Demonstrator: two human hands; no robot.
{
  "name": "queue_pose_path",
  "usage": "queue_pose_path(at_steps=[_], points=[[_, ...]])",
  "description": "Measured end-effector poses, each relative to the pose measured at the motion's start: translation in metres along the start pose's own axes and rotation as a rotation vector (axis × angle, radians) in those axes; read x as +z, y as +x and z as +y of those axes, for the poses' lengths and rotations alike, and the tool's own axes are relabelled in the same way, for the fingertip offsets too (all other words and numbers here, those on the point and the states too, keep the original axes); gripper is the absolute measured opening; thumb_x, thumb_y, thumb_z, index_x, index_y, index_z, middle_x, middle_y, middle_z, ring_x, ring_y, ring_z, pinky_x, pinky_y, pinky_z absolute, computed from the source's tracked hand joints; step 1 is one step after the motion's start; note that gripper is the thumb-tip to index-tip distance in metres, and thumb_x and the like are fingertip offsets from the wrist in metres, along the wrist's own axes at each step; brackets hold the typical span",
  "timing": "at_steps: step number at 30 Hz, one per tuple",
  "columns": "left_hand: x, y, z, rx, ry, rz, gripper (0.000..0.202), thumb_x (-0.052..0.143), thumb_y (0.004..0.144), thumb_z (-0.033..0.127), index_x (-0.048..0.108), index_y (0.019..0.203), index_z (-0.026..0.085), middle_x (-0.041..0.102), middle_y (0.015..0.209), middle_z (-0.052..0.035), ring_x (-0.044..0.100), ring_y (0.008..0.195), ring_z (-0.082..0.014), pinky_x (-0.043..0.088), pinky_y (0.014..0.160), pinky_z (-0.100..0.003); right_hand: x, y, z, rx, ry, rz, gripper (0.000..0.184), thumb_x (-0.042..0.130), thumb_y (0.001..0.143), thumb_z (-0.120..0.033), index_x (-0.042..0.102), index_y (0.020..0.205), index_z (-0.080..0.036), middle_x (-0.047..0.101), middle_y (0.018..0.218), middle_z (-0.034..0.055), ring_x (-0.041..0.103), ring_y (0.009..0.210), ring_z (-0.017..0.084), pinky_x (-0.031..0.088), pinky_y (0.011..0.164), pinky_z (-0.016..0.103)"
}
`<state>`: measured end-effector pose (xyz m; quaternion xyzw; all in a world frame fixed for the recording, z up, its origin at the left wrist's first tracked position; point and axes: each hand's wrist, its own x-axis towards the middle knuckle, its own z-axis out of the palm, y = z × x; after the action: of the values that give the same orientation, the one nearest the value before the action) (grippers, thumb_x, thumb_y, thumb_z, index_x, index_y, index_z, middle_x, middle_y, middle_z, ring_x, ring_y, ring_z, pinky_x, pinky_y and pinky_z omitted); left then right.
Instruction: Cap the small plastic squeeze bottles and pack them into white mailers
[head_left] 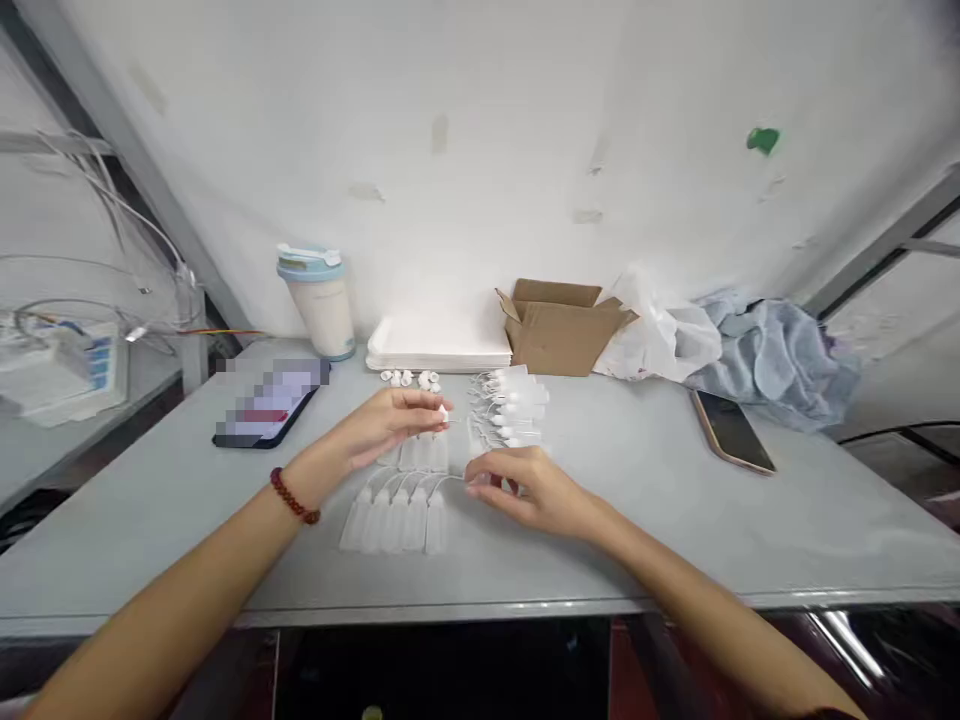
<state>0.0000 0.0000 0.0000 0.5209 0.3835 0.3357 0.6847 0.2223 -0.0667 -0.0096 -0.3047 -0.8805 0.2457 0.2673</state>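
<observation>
My left hand (pixel 394 420), with a red bead bracelet on its wrist, pinches a small white cap (pixel 443 412) between thumb and fingertips above the table. My right hand (pixel 525 487) is closed in a pinch on the thin wire end of a small white tag piece (pixel 471 482). Below my hands lies a row of several clear-white tag pieces (pixel 394 520) side by side. Another bunch of the same pieces (pixel 514 405) lies just beyond my right hand. Several small white caps (pixel 409 378) are scattered behind my left hand.
On the grey table (pixel 150 500) stand a lidded cup (pixel 319 300), a stack of white trays (pixel 439 345), an open cardboard box (pixel 559 325), a white plastic bag (pixel 660 335) and blue cloth (pixel 780 355). A dark tablet (pixel 270 405) lies left, a phone (pixel 731 430) right.
</observation>
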Motion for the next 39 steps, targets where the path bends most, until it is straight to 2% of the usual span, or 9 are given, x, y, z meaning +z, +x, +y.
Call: queue_pose_path(at_steps=[3,7,13,17,22,26,30,35,39], points=[[0.008,-0.002,-0.003,-0.013,0.003,-0.065,0.02,0.075,0.066,0.02,0.07,0.085,0.014,0.066,0.086,-0.0021,0.061,0.085,-0.0156,0.042,0.088,-0.03,0.0,0.0,0.0,-0.006,0.005,0.042,0.012,0.052,0.087,-0.024,0.059,0.094,-0.017,0.062,0.081,0.0021,0.052,0.065,0.009,0.042,0.061,0.021],[0.016,-0.004,-0.008,0.01,-0.042,-0.075,0.02,0.075,0.066,0.019,0.069,0.085,0.015,0.066,0.087,-0.0023,0.061,0.086,-0.0158,0.042,0.087,-0.031,0.0,0.001,0.001,0.016,0.036,0.015,0.011,0.049,0.087,-0.02,0.058,0.092,-0.018,0.063,0.083,0.0027,0.053,0.067,0.01,0.043,0.061,0.021],[0.019,-0.006,-0.01,0.017,0.001,-0.086,0.019,0.074,0.067,0.02,0.068,0.085,0.016,0.064,0.087,-0.0022,0.058,0.081,-0.0137,0.042,0.079,-0.028,0.0,0.002,0.001,0.081,0.117,-0.008,0.012,0.047,0.085,-0.015,0.058,0.089,-0.018,0.064,0.085,0.0018,0.053,0.066,0.01,0.042,0.059,0.02],[0.02,-0.007,-0.007,0.082,0.096,-0.107,0.017,0.073,0.068,0.022,0.068,0.083,0.017,0.062,0.085,-0.0013,0.055,0.081,-0.0136,0.041,0.077,-0.027,0.0,0.003,-0.001,0.118,0.165,-0.002,0.013,0.046,0.083,-0.013,0.058,0.086,-0.018,0.064,0.085,0.001,0.051,0.065,0.009,0.042,0.058,0.02],[0.021,-0.007,-0.006,0.148,0.17,-0.064,0.017,0.073,0.068,0.025,0.068,0.083,0.017,0.062,0.086,-0.0014,0.055,0.084,-0.0152,0.041,0.081,-0.03,0.002,0.004,0.001,0.143,0.207,0.068,0.015,0.046,0.08,-0.008,0.057,0.082,-0.018,0.061,0.08,-0.0002,0.049,0.062,0.008,0.04,0.059,0.021],[0.021,-0.005,-0.008,0.173,0.175,-0.039,0.018,0.072,0.069,0.027,0.067,0.084,0.018,0.062,0.087,-0.0023,0.054,0.085,-0.0164,0.041,0.083,-0.032,0.003,0.005,0.002,0.209,0.278,0.108,0.01,0.047,0.082,-0.012,0.054,0.084,-0.019,0.057,0.075,-0.0004,0.05,0.06,0.009,0.039,0.057,0.023],[0.02,-0.004,-0.01,0.188,0.144,-0.059,0.016,0.071,0.071,0.025,0.066,0.084,0.017,0.06,0.085,-0.0014,0.054,0.082,-0.0144,0.041,0.08,-0.029,0.004,0.005,0.002,0.292,0.498,0.093,0.002,0.05,0.085,-0.021,0.049,0.087,-0.019,0.058,0.069,-0.0007,0.052,0.06,0.011,0.042,0.059,0.026],[0.019,-0.005,-0.008,0.163,0.026,-0.142,0.016,0.069,0.073,0.024,0.065,0.087,0.017,0.061,0.083,-0.0014,0.056,0.08,-0.015,0.043,0.076,-0.029,0.001,0.007,0.006,0.29,0.984,0.053,0.018,0.058,0.083,-0.027,0.042,0.082,-0.02,0.064,0.092,0.0061,0.058,0.062,0.011,0.045,0.058,0.027],[0.02,-0.007,-0.007,0.141,-0.031,-0.151,0.016,0.069,0.074,0.021,0.065,0.089,0.017,0.062,0.086,-0.0018,0.057,0.086,-0.0151,0.042,0.082,-0.028,-0.002,0.009,0.007,0.324,1.198,-0.002,0.023,0.062,0.081,-0.026,0.039,0.082,-0.02,0.067,0.092,0.0066,0.06,0.06,0.011,0.045,0.058,0.027]])
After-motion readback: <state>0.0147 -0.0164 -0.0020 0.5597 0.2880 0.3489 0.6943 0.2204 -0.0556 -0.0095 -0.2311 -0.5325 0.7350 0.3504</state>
